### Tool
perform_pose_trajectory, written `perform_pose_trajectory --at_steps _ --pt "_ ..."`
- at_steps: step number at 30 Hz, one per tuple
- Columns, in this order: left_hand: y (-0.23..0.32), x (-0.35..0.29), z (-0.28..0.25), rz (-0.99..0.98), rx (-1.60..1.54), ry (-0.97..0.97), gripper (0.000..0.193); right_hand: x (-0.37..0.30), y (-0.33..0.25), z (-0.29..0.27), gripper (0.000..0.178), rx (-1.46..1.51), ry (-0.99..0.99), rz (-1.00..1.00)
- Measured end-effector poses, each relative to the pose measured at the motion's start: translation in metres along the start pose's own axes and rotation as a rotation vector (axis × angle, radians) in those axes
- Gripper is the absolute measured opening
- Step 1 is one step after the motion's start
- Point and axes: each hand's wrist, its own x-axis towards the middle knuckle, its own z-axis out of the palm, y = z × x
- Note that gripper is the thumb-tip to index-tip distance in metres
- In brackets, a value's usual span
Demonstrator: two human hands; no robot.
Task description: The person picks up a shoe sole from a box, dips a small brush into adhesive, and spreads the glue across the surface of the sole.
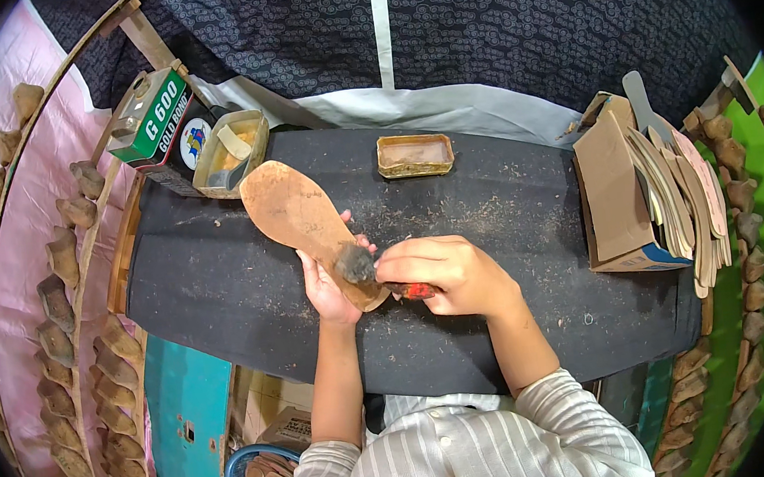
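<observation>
My left hand (327, 289) is closed around the narrow end of a tan, sole-shaped piece (293, 205), thumb on the near edge and fingers behind it. The wide end tilts up toward the far left. In my right hand (449, 273) is a brush (357, 263) with a dark, shaggy head and a red and black handle. Its head rests against the narrow part of the sole, and my right fingers are wrapped round the handle. Both hands are above the black-covered table (508, 227).
Back left stand a metal can (152, 122) and an open tub (250, 127) holding a spatula-like tool. A small rectangular tray (415, 156) sits at the back. Cut soles fill a cardboard box (619, 190) at right. Racks of wooden shoe lasts (61, 257) flank the table; scraps litter it.
</observation>
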Motion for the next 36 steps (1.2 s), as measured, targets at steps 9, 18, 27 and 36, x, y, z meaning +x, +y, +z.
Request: perform_pose_trajectory --at_steps 9,18,27,36 --pt "-0.003 0.002 -0.013 0.078 -0.004 0.152 0.066 -0.003 -0.004 -0.003 0.039 0.045 -0.217 0.030" --pt "0.001 0.002 -0.012 0.133 -0.039 0.192 0.065 0.001 -0.001 0.003 0.038 0.083 -0.142 -0.043" --pt "0.002 0.003 -0.022 0.192 -0.084 0.142 0.057 -0.001 -0.002 -0.011 0.035 -0.084 -0.096 0.059" --pt "0.001 0.004 -0.026 0.201 -0.093 0.177 0.057 -0.001 -0.004 -0.004 0.026 0.038 -0.197 0.068"
